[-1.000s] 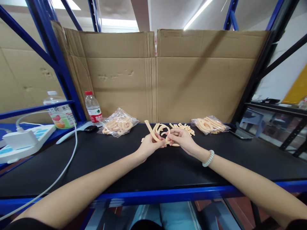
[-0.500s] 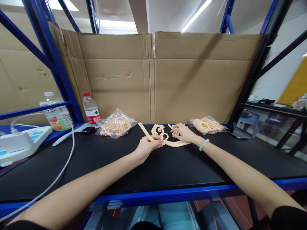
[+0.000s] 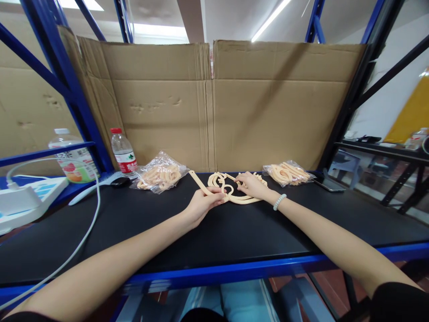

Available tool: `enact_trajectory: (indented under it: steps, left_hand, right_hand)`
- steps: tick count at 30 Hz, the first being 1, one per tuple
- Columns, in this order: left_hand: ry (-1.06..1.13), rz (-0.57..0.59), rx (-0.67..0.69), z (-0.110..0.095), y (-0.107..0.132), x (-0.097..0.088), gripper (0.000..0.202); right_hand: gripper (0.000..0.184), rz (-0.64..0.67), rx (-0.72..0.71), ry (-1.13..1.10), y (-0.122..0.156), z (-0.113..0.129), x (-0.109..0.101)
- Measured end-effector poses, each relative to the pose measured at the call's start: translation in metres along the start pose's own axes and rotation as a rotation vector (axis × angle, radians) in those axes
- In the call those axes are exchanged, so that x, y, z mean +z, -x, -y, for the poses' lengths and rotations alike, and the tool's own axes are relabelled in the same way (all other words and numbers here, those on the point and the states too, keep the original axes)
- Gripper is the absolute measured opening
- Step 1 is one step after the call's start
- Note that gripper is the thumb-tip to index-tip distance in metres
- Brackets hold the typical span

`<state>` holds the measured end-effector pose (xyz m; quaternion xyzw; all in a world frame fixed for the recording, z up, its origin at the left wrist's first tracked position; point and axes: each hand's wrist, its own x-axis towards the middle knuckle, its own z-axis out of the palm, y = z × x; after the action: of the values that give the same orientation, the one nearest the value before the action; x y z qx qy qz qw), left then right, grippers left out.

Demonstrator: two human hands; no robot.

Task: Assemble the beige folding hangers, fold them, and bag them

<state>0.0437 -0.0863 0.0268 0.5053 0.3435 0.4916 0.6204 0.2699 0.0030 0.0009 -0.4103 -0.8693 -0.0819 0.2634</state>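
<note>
Near the middle of the black tabletop, my left hand (image 3: 205, 203) is closed on a pale beige curved strip (image 3: 200, 182), thumb and fingers pinching it. The strip's straight end rises up and left from the grip. Beige scroll-shaped pieces (image 3: 214, 180) lie just beyond the fingertips. My right hand (image 3: 252, 185) has its fingers bent over the right part of these pieces. A thin beige strip (image 3: 230, 176) reaches into its fingertips, which look closed on it. Below the right palm runs a long curved beige piece (image 3: 243, 201). Some pieces are hidden behind the right hand.
Clear bags of similar beige pieces lie at the left (image 3: 161, 175) and right (image 3: 288, 173). A red-capped bottle (image 3: 123, 152), a larger bottle (image 3: 75, 161) and a power strip (image 3: 30, 201) with a white cable stand left. A phone (image 3: 330, 184) lies right. Cardboard (image 3: 161, 112) walls the back.
My right hand has shifted slightly left with the thin strip at its fingertips, nearer the scroll pieces. My left hand keeps its pinch. The whole view has shifted a little.
</note>
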Motion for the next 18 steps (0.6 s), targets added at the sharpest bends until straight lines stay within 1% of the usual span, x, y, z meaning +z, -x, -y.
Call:
enact_trajectory:
  steps: [5, 8, 10, 12, 15, 17, 18]
  left_hand:
    - [0.018, -0.008, -0.004, 0.0, -0.001, 0.0, 0.023]
    - [0.036, -0.008, -0.003, 0.0, -0.001, 0.0, 0.025]
    - [0.032, -0.006, -0.008, -0.001, 0.0, 0.0, 0.025]
    - [0.03, 0.001, -0.014, -0.001, 0.0, 0.0, 0.025]
    - [0.041, 0.01, -0.016, -0.001, 0.0, -0.001, 0.026]
    - [0.041, 0.013, -0.015, 0.0, -0.001, -0.002, 0.026]
    - [0.04, 0.015, -0.015, 0.0, -0.002, -0.003, 0.027]
  right_hand:
    - [0.019, 0.095, 0.014, -0.008, -0.003, 0.003, -0.001]
    - [0.019, 0.084, -0.008, 0.006, -0.004, 0.007, -0.002]
    - [0.02, 0.057, -0.01, -0.03, -0.004, 0.008, -0.002]
    - [0.019, -0.011, -0.002, -0.12, -0.004, 0.007, -0.003]
    - [0.013, -0.226, 0.043, -0.334, -0.005, 0.006, -0.007]
    - [0.013, -0.355, 0.12, -0.535, -0.006, 0.007, -0.014]
    - [0.015, -0.389, 0.171, -0.658, -0.006, 0.009, -0.018]
